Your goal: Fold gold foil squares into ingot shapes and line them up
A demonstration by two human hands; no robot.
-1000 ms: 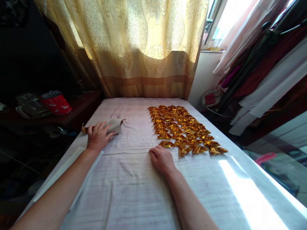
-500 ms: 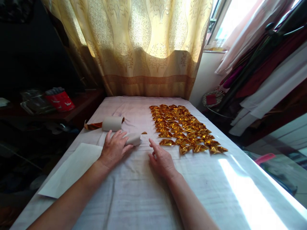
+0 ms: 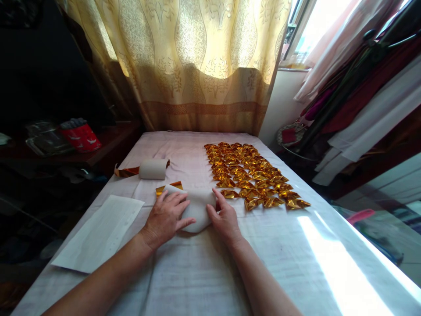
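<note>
Head view: left hand (image 3: 166, 216) and right hand (image 3: 224, 217) laid flat, fingers spread, on either side of curled white-backed gold foil sheet (image 3: 196, 210) at frame centre, on cloth-covered counter (image 3: 197, 272); sheet pressed, not gripped. Gold corner (image 3: 169, 188) seen at sheet's upper left. Rolled foil sheet (image 3: 151, 168) lying further up, left of centre. Rows of folded gold paper ingots (image 3: 251, 175) spread right of centre, just beside right hand. White paper sheet (image 3: 100, 235) at lower left. Patterned curtain (image 3: 194, 61) hung across top.
</note>
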